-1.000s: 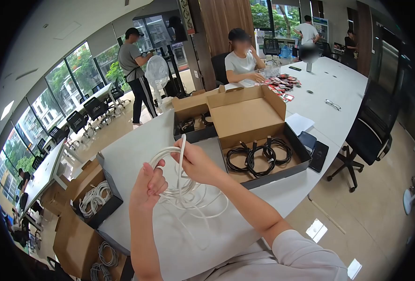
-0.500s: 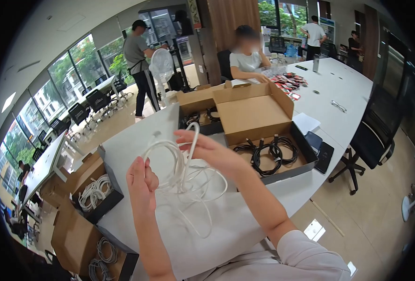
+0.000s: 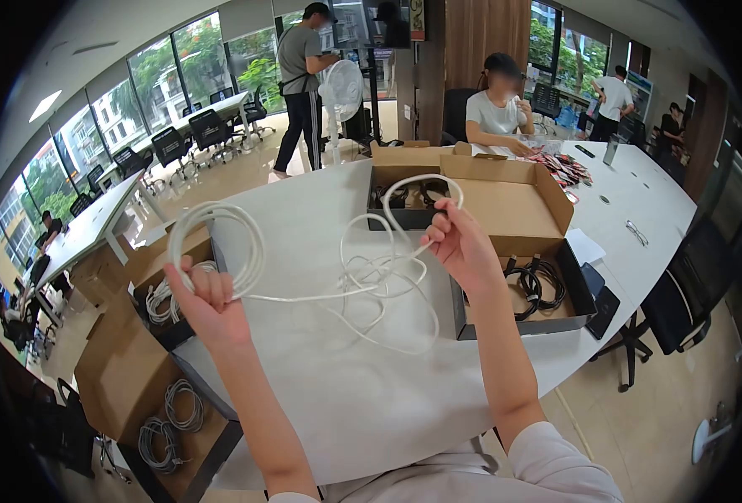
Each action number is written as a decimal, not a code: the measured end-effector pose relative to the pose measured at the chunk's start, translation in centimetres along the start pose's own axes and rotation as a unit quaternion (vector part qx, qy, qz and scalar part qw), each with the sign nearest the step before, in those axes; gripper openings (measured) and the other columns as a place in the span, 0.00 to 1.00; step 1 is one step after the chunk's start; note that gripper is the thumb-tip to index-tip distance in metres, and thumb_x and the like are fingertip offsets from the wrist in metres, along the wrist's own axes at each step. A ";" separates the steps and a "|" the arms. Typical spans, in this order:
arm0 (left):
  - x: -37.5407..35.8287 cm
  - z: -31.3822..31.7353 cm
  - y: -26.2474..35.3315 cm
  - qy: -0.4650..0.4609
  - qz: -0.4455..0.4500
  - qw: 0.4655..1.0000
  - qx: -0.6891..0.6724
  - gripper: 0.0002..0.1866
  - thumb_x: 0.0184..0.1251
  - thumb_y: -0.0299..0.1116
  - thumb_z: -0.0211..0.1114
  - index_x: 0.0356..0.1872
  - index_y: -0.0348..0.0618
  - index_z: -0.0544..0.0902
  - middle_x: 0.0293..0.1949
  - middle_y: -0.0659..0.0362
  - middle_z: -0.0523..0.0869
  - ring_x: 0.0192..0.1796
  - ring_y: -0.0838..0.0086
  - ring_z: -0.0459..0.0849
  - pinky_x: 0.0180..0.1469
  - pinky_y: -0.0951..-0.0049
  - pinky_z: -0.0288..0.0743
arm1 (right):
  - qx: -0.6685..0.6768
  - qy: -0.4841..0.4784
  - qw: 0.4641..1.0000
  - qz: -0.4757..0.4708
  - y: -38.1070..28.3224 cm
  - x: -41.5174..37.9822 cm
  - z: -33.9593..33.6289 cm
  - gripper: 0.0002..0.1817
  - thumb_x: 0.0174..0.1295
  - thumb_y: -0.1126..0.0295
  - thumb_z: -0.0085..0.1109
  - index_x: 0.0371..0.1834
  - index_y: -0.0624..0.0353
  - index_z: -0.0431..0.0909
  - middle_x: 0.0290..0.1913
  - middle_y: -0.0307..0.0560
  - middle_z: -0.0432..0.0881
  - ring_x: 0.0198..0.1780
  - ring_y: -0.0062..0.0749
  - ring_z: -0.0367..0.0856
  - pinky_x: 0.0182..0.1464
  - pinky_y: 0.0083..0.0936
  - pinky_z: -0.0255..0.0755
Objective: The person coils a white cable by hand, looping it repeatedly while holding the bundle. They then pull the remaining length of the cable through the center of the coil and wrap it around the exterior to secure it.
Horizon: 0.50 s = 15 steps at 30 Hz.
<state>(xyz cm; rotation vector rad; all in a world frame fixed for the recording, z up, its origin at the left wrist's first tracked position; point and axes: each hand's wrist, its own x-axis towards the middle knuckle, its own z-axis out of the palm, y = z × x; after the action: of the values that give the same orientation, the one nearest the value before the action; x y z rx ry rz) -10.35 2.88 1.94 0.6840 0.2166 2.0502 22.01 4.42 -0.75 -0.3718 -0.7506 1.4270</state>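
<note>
My left hand is closed around a coil of white cable, held up over the left edge of the white table. My right hand pinches another stretch of the same cable, which arches above it. Between the hands the cable runs taut, and loose loops lie on the tabletop below. Just right of my right hand stands an open cardboard box with coiled black cables in it.
A second open box sits behind. Boxes of white cables and grey cables stand at the left, below table level. A phone lies at the right. A seated person works at the far end; others stand beyond.
My hands have moved apart: the left went left and up with the coil, the right went right, stretching the cable between them. The view has swung to the left.
</note>
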 end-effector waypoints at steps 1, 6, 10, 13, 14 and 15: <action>0.1 -0.2 0.7 -0.004 0.021 1.000 -0.014 0.15 0.76 0.45 0.50 0.35 0.46 0.71 0.11 0.71 0.51 0.14 0.86 0.45 0.19 0.80 0.43 | 0.016 0.034 0.999 -0.026 0.5 0.3 0.0 0.11 0.75 0.64 0.40 0.41 0.59 0.69 0.25 0.33 0.64 0.28 0.22 0.68 0.44 0.32 0.77; -0.6 0.5 2.7 0.012 0.110 0.994 -0.003 0.14 0.76 0.44 0.50 0.34 0.45 0.69 0.11 0.71 0.51 0.14 0.86 0.45 0.20 0.80 0.42 | -0.027 0.048 0.999 0.004 2.0 0.6 0.2 0.15 0.75 0.61 0.41 0.47 0.62 0.72 0.34 0.40 0.76 0.38 0.28 0.77 0.52 0.32 0.77; -1.5 1.0 3.1 0.002 0.136 0.991 -0.002 0.15 0.76 0.46 0.50 0.35 0.45 0.70 0.11 0.71 0.50 0.14 0.86 0.44 0.20 0.79 0.40 | -0.306 -0.052 0.946 0.091 1.5 -0.9 2.2 0.20 0.73 0.60 0.47 0.55 0.67 0.73 0.45 0.46 0.81 0.48 0.29 0.79 0.54 0.27 0.74; -2.0 1.0 3.2 -0.024 0.166 0.985 0.035 0.17 0.76 0.48 0.49 0.37 0.44 0.71 0.11 0.71 0.50 0.14 0.86 0.44 0.21 0.79 0.40 | -0.527 -0.107 0.841 0.055 2.0 -2.5 3.5 0.19 0.69 0.62 0.54 0.49 0.70 0.78 0.40 0.47 0.84 0.44 0.25 0.81 0.46 0.24 0.74; -2.2 1.1 3.2 -0.023 0.171 0.984 0.048 0.18 0.76 0.49 0.48 0.38 0.43 0.72 0.11 0.71 0.49 0.14 0.85 0.44 0.21 0.79 0.40 | -0.580 -0.099 0.807 0.054 1.8 -3.0 4.2 0.17 0.68 0.63 0.54 0.46 0.69 0.79 0.36 0.47 0.85 0.41 0.25 0.82 0.43 0.24 0.74; -2.4 1.2 3.1 -0.014 0.174 0.983 0.058 0.18 0.76 0.50 0.47 0.37 0.44 0.71 0.11 0.71 0.49 0.14 0.85 0.44 0.21 0.78 0.40 | -0.630 -0.090 0.769 0.052 1.5 -3.6 5.0 0.15 0.67 0.65 0.55 0.44 0.68 0.81 0.33 0.47 0.85 0.38 0.25 0.83 0.40 0.24 0.74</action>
<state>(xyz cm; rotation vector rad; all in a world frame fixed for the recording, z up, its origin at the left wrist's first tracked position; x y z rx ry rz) -10.94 -0.95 3.29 0.8721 0.2131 2.3717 17.66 0.17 0.99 -1.3290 -1.8350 0.8487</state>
